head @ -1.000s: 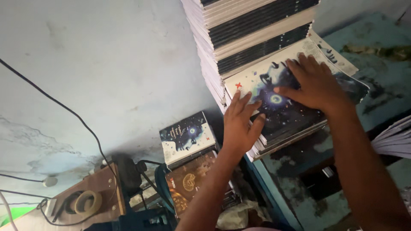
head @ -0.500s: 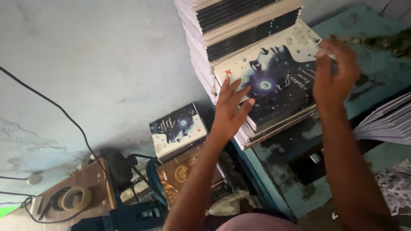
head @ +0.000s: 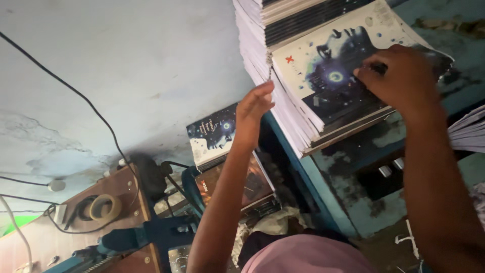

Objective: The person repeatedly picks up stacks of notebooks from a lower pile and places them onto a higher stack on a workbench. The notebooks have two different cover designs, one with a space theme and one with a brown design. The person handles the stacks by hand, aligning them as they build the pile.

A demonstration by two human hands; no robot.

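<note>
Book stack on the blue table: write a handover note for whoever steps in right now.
Left hand: open, fingertips against the stack's page edges.
Right hand: flat on the top book's starry cover, pressing it down.
Book stack: on the blue table, against the wall, with more books piled behind.
Done: top book lies on the stack, though skewed.
Left: it seems the edges need squaring.
Also: two more books lean lower down; tape roll on a wooden board.

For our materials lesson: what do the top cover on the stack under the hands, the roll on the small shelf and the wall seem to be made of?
Top cover: probably glossy printed paper or card; it is thin with a faint sheen.
Roll: likely tape, a tan ring with an open centre.
Wall: seemingly painted plaster, matt pale blue, cracked and stained.
The right hand presses the cover.
</note>
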